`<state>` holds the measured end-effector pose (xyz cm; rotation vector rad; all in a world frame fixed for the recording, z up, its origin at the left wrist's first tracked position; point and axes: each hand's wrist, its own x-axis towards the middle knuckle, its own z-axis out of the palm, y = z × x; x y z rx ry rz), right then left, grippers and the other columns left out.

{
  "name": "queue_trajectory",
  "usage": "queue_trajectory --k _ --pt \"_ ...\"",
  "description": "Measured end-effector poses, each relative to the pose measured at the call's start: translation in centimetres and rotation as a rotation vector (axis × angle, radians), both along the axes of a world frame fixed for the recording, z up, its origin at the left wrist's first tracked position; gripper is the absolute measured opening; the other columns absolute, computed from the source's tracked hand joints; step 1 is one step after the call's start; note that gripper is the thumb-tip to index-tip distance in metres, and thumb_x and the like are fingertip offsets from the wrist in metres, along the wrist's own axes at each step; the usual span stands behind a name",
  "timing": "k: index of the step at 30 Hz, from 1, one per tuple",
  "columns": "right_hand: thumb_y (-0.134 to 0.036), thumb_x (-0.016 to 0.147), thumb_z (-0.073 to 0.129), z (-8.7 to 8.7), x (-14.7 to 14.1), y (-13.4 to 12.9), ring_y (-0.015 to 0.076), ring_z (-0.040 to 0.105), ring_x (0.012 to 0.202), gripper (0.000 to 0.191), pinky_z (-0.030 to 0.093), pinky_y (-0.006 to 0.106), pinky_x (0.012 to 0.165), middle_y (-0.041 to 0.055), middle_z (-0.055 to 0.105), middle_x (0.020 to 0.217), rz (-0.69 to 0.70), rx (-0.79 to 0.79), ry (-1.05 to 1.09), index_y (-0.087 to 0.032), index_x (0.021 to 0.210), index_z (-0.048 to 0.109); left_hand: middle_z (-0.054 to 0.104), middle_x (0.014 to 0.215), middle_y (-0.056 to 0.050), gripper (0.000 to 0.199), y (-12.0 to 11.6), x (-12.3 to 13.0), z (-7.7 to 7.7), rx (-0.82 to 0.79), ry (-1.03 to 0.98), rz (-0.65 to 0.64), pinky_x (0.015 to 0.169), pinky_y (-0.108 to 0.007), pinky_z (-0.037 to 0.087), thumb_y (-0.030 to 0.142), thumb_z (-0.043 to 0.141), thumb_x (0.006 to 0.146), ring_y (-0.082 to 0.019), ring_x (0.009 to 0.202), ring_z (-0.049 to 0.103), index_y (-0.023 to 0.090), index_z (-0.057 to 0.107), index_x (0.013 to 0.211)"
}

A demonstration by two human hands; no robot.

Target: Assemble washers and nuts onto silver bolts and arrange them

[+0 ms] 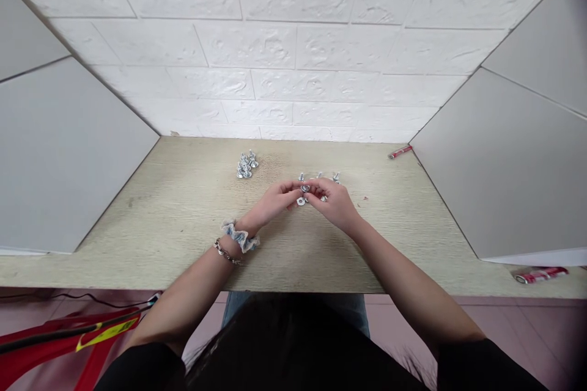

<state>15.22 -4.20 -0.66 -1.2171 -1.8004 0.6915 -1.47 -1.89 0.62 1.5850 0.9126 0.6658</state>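
Observation:
My left hand and my right hand meet over the middle of the table. Between their fingertips is a small silver bolt with a wide round flange or washer; both hands are closed on it, and part of it is covered. A flat metal washer or nut lies just under the fingers. Behind the hands stand several bolts, among them one upright bolt at the right. More small metal parts are partly hidden by my right hand. Farther left sits a heap of silver bolts.
The wooden table runs to a white brick-pattern wall. Grey panels rise at the left and right. One red cylinder lies by the right panel, another red cylinder near the front right edge.

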Motion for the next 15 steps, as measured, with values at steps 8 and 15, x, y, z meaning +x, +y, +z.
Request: queue_trajectory --k 8,15 --pt "-0.02 0.085 0.044 0.33 0.07 -0.11 0.0148 0.056 0.074 0.025 0.045 0.03 0.069 0.005 0.062 0.083 0.018 0.191 -0.041 -0.022 0.096 0.066 0.059 0.072 0.0 0.029 0.07 0.32 -0.43 -0.09 -0.147 -0.015 0.059 -0.021 0.043 0.034 0.055 0.079 -0.007 0.059 0.053 0.013 0.06 0.098" --pt "-0.011 0.082 0.044 -0.09 -0.23 -0.22 0.0131 0.056 0.072 0.027 0.048 0.028 0.066 0.0045 0.061 0.083 0.061 0.351 -0.048 -0.02 0.101 0.062 0.061 0.068 0.001 0.024 -0.28 0.52 -0.11 -0.189 -0.26 0.043 0.058 -0.019 0.041 0.031 0.063 0.072 -0.007 0.06 0.055 0.012 0.059 0.087"
